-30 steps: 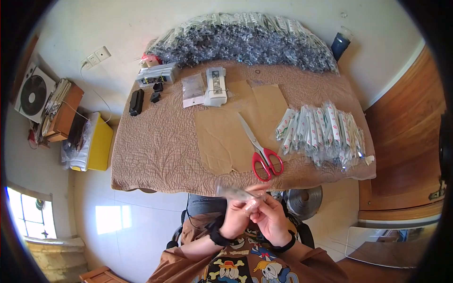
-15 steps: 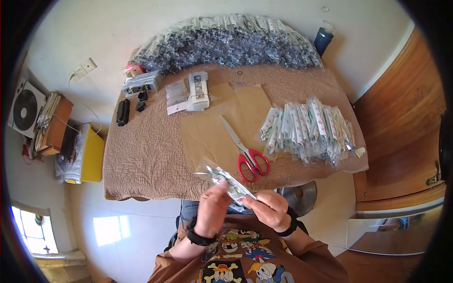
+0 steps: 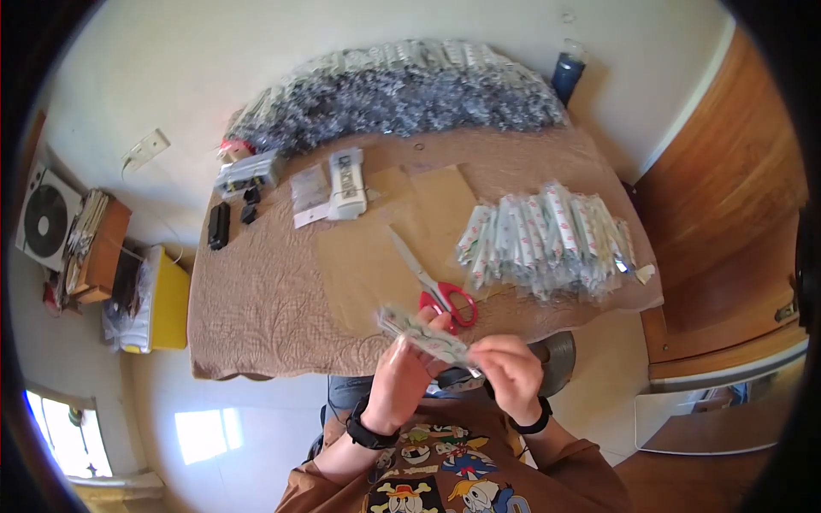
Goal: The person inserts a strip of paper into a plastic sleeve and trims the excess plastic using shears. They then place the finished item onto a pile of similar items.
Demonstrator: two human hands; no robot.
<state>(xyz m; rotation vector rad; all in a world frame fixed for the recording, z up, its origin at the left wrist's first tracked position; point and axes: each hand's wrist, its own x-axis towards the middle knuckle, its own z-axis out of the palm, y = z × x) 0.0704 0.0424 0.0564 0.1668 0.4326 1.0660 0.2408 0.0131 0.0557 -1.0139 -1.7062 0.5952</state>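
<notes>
A slim clear plastic packet with a green-and-white printed strip in it point(image 3: 423, 338) is held up over the table's front edge, tilted down to the right. My left hand point(image 3: 402, 380) grips it from below, fingers behind and thumb along its near side. At its lower right end my right hand point(image 3: 509, 372) has its fingers closed on the packet's edge. Just beyond the packet lie red-handled scissors point(image 3: 434, 282), their blades pointing away to the left. They rest partly on a brown cardboard sheet point(image 3: 355, 269). What exactly is inside the packet is too blurred to tell.
Similar printed packets point(image 3: 547, 239) lie in a pile at the table's right. A long mound of clear packets point(image 3: 402, 94) lines the back. Near the left stand a clear box point(image 3: 248, 173), a black case point(image 3: 219, 227) and banded sleeves point(image 3: 346, 184). A dark bottle point(image 3: 567, 77) is back right.
The packet has turned and come up slightly between my hands. My left hand has shifted from pinching its top to supporting it from beneath. The whole view has shifted a little.
</notes>
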